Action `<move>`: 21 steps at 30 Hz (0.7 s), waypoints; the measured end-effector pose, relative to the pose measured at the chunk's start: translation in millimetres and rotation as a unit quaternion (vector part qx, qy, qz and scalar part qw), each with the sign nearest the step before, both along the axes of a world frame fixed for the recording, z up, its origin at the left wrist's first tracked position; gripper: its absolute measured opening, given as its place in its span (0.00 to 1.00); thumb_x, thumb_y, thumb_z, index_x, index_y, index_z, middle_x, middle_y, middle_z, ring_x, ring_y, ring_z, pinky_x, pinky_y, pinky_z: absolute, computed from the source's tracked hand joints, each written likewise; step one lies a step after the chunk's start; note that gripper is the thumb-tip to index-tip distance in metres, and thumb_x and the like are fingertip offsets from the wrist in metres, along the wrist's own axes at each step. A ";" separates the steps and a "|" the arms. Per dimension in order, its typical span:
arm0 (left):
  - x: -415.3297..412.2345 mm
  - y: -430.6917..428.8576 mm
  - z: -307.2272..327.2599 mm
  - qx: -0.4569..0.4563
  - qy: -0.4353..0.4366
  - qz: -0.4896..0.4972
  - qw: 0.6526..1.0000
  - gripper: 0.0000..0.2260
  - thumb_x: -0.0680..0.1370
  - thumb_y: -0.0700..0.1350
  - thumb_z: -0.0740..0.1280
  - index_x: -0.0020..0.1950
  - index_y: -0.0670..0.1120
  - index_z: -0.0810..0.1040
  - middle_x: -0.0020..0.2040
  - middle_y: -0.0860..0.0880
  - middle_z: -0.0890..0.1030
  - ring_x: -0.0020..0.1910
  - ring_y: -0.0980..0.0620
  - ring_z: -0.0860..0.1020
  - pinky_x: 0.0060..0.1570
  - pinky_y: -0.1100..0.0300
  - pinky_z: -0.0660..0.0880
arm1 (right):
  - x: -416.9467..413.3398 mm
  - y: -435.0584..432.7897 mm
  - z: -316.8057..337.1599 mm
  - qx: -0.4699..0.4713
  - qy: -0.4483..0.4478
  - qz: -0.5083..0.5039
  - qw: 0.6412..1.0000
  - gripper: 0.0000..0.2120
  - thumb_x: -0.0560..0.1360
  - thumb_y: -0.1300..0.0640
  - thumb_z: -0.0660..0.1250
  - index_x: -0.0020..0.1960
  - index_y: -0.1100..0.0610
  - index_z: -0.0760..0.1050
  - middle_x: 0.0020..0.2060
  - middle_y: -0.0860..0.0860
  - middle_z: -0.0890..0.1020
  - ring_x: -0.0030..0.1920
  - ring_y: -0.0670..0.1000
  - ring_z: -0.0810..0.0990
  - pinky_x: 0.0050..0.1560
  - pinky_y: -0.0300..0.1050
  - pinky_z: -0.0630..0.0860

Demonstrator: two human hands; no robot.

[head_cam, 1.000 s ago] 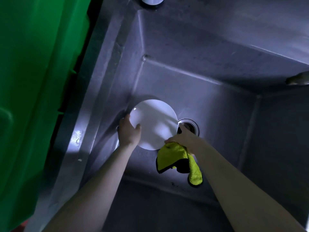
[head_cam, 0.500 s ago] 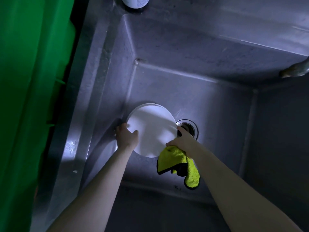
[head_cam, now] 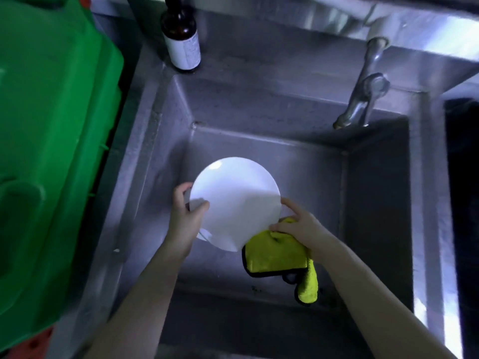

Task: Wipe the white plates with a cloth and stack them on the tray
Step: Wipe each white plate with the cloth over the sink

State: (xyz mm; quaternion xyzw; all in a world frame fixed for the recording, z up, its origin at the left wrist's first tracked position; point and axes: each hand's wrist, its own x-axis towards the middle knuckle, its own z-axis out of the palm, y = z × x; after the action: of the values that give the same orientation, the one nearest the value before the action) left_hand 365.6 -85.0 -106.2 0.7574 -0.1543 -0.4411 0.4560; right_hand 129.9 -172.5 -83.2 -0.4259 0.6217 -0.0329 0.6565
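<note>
Lifted higher and turned more toward the camera than half a second ago, the white round plate (head_cam: 236, 203) now covers the drain that showed at its right edge. The view has also tipped up to take in the back ledge.

Most of the view is a deep stainless-steel sink (head_cam: 259, 141), dull grey and dim toward its right wall. Against its left rim stands a big green plastic crate (head_cam: 51, 151), which fills the left of the view.

The plate is held tilted above the basin floor between the two hands, brightly lit, with a highlight near its upper left rim. A sliver of white (head_cam: 203, 235) shows under its lower left edge; whether that is another plate cannot be told.

Tucked under the plate's lower right rim is a yellow microfibre cloth (head_cam: 274, 255) with black edging, one corner drooping lowest.

A metal tap (head_cam: 363, 99) comes off the back right ledge, its spout reaching down over the basin. A brown glass bottle (head_cam: 182, 42) with a white label stands upright on the back left corner.

The left hand (head_cam: 185, 213) grips the plate's left rim, thumb on its face and fingers curled behind. The right hand (head_cam: 298, 224) clutches the cloth, its forefinger stretched to the plate's right edge.
</note>
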 end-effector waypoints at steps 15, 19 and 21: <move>-105.9 7.0 186.4 -0.205 0.133 0.142 0.959 0.15 0.83 0.54 0.54 0.62 0.68 0.77 0.58 0.61 0.84 0.54 0.58 0.84 0.42 0.57 0.83 | -106.7 6.9 242.9 -0.125 -0.136 -0.156 0.970 0.11 0.72 0.61 0.72 0.53 0.63 0.81 0.34 0.56 0.82 0.31 0.51 0.80 0.31 0.41 0.79; -131.4 6.2 218.2 -0.225 0.138 0.154 0.952 0.13 0.83 0.54 0.56 0.63 0.63 0.77 0.58 0.58 0.84 0.53 0.56 0.84 0.36 0.60 0.81 | -116.0 -0.7 300.5 -0.233 -0.173 -0.174 0.941 0.06 0.70 0.58 0.75 0.45 0.59 0.82 0.35 0.55 0.83 0.36 0.52 0.82 0.36 0.44 0.80; -147.2 4.3 227.7 -0.238 0.158 0.156 0.945 0.14 0.83 0.54 0.57 0.65 0.57 0.77 0.59 0.54 0.84 0.52 0.52 0.84 0.35 0.58 0.80 | -109.5 0.2 315.2 -0.324 -0.188 -0.134 0.917 0.07 0.69 0.58 0.76 0.46 0.55 0.82 0.37 0.50 0.84 0.39 0.49 0.82 0.40 0.43 0.80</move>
State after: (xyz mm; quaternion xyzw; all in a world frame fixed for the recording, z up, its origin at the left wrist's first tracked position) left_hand 218.4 -80.7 121.5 0.5620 -0.0606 -0.4286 0.7048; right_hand 20.4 -172.3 231.9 -0.5140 0.4931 -0.3996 0.5770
